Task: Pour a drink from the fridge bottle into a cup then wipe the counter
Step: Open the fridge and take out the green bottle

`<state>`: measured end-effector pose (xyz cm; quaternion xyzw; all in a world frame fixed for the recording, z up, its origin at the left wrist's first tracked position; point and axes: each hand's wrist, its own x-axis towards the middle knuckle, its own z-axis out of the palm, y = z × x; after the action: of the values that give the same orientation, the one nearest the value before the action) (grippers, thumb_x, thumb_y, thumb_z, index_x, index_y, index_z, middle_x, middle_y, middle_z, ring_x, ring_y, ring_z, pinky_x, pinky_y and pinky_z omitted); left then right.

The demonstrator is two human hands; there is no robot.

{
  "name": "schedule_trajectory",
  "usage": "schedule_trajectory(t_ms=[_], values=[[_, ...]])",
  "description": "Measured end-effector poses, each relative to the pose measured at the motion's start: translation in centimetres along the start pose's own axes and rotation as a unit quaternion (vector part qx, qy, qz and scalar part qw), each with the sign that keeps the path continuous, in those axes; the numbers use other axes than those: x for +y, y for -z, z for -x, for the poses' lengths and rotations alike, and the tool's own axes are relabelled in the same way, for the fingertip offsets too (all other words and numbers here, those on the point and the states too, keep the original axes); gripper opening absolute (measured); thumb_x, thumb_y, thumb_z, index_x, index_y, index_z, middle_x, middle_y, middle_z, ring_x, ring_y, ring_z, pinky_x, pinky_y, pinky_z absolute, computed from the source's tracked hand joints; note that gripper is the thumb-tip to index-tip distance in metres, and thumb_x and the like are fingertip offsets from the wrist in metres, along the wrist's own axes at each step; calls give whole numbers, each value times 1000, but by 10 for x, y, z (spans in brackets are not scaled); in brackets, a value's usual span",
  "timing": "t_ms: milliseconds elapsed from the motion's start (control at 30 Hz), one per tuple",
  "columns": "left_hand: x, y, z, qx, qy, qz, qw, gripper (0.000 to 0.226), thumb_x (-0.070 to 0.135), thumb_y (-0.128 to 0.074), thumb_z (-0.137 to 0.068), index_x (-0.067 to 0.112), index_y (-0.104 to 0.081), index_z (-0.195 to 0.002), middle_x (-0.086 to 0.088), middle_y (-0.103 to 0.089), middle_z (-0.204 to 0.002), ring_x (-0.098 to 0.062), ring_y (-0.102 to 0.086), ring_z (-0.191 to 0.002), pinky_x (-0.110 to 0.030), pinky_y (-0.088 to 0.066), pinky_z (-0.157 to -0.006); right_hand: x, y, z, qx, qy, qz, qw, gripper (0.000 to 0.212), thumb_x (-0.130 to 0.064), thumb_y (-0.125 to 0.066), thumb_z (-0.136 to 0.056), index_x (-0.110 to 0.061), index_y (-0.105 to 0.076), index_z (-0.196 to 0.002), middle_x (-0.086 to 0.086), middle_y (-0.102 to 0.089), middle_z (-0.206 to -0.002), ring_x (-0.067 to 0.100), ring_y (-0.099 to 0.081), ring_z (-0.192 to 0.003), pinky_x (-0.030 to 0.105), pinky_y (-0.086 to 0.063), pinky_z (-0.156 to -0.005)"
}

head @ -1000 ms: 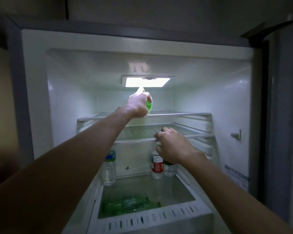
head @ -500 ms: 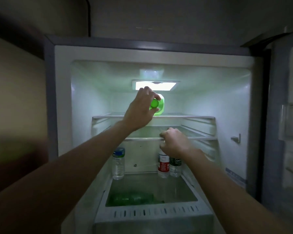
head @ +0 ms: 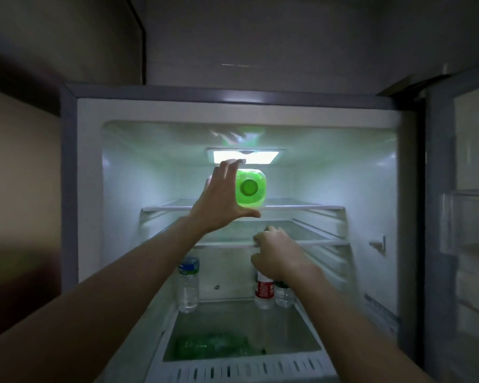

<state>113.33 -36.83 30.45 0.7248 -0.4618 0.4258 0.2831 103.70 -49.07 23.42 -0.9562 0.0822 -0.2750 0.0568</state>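
White crisper drawer (head: 233,371) nearest, at bottom of open fridge (head: 89,189); green bottles (head: 213,346) lie on their sides inside it, blurred thru the clear lid. Both forearms reach in from near edge, L from lower left, R from lower right.

Behind drawer, 3 small bottles upright on the floor shelf: blue-label water bottle (head: 188,286) at left; red-label bottle (head: 264,288) and a green-cap bottle (head: 284,293) just beside it at right, tops of both hidden by the R wrist.

Right hand (head: 277,255): fingers curled over front edge of lower shelf (head: 224,244), gripping it, approx. centre-right.

Left hand (head: 224,197): higher and farther in, spread wide round the green bottle (head: 250,189), fingers over the top, thumb under. Bottle lies horizontal, cap end toward camera, square-ish body glowing bright green. Sits at front edge of upper shelf (head: 302,207), centre; can't tell if resting on it or lifted clear.

Lamp (head: 246,157) lit on far wall, directly above L fingertips. Fridge door (head: 468,217) stands open at far right, dim.
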Motion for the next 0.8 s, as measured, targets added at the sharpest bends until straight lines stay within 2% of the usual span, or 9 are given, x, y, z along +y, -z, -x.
schedule_trajectory(t_ms=[67, 167, 433, 600, 700, 800], values=[[-8, -4, -6, -50, 1, -26, 998, 116, 50, -90, -50, 8, -33, -142, -11, -40, -139, -31, -38, -127, -51, -37, -106, 1, 0, 0, 1, 0, -1, 1000, 42, -21, -54, -86, -11, -59, -126, 10, -52, -123, 27, -44, -123, 39, -45, -97], [-12, -5, -10, -56, 2, -15, 998, 110, 41, -93, -49, 6, -38, -138, -13, -43, -135, -32, -42, -124, -45, -39, -105, 0, -1, -1, 7, 0, 0, 1000, 43, -21, -54, -87, -11, -58, -128, 9, -52, -123, 26, -44, -122, 39, -44, -97], [-3, 0, -5, -1, -22, -32, 999, 96, 39, -94, -44, 5, -48, -122, -8, -52, -121, -28, -51, -108, -32, -41, -85, 0, -4, 1, 19, 3, -6, 1000, 41, -17, -55, -86, -10, -60, -126, 8, -53, -119, 24, -46, -118, 39, -46, -93], [6, 14, 2, 22, -28, -10, 999, 81, 27, -91, -55, 6, -49, -122, -7, -51, -118, -24, -53, -101, -25, -41, -77, 0, -4, 3, 20, 4, -9, 1000, 43, -14, -52, -86, -10, -59, -128, 8, -53, -121, 25, -45, -120, 38, -45, -92], [17, 26, 12, 51, -18, 16, 998, 78, 25, -88, -61, 7, -48, -125, -8, -51, -119, -23, -54, -102, -15, -34, -77, 0, -5, 8, 37, 15, 20, 999, 42, -14, -51, -85, -11, -58, -126, 8, -53, -121, 26, -46, -120, 38, -44, -92], [31, 41, 23, 115, 20, 53, 992, 83, 26, -88, -60, 11, -45, -130, -4, -49, -126, -18, -53, -108, -16, -36, -84, -3, -5, 17, 40, 38, 70, 996, 40, -15, -51, -86, -10, -55, -125, 9, -54, -120, 27, -48, -116, 34, -41, -91]])
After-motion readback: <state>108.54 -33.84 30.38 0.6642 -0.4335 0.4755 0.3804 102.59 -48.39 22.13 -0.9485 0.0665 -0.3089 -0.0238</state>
